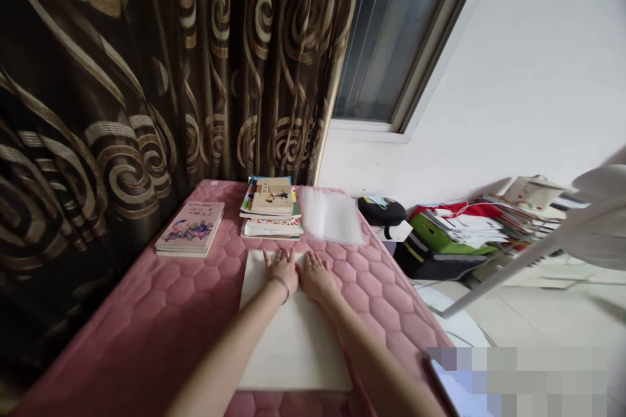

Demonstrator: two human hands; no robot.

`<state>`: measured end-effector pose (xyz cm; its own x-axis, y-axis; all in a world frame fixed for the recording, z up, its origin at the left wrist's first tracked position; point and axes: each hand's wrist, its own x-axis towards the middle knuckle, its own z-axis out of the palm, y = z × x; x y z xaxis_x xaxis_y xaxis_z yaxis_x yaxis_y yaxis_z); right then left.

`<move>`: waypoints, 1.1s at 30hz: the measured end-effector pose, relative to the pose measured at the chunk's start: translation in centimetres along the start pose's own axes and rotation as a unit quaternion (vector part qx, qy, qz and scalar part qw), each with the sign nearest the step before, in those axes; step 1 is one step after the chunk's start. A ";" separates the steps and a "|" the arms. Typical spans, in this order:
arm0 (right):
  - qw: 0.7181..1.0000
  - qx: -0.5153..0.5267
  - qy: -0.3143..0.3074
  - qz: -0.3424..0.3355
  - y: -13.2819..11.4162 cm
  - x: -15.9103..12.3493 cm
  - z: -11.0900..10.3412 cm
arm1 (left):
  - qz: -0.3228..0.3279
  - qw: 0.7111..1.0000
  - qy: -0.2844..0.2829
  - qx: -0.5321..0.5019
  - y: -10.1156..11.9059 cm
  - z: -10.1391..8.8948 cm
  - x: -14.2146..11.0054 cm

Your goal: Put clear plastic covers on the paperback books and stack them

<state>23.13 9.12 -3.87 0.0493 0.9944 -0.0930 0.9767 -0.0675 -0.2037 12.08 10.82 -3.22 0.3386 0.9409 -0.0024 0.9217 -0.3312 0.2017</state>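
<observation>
The left hand (283,272) and right hand (317,275) rest palm-down, fingers extended, on the white rectangle (293,352). Translucent sheets (333,216) lie at the quilted cover's (186,303) far right corner.

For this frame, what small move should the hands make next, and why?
Probably draw the left hand and right hand lightly back toward the body along the white sheet. Both rest side by side near its far edge, arms stretched forward, so little of it lies beyond them, while most of it lies on the near side.
</observation>
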 end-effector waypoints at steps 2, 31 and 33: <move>1.000 -0.001 0.005 0.000 0.1 -0.1 0.1 | -0.009 1.000 0.000 -0.005 -0.3 0.2 -0.1; 0.997 0.041 0.056 0.026 2.5 -4.4 -1.1 | -0.044 0.998 -0.016 0.051 -7.6 -1.9 -1.2; 0.992 0.055 0.108 0.034 3.1 -7.3 -0.2 | -0.031 0.997 -0.030 0.059 -7.3 -2.5 -0.4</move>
<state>25.81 1.69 -3.64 0.1698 0.9806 0.0974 0.9411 -0.1321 -0.3112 4.68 13.02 -2.22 0.2879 0.9551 -0.0700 0.9559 -0.2821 0.0820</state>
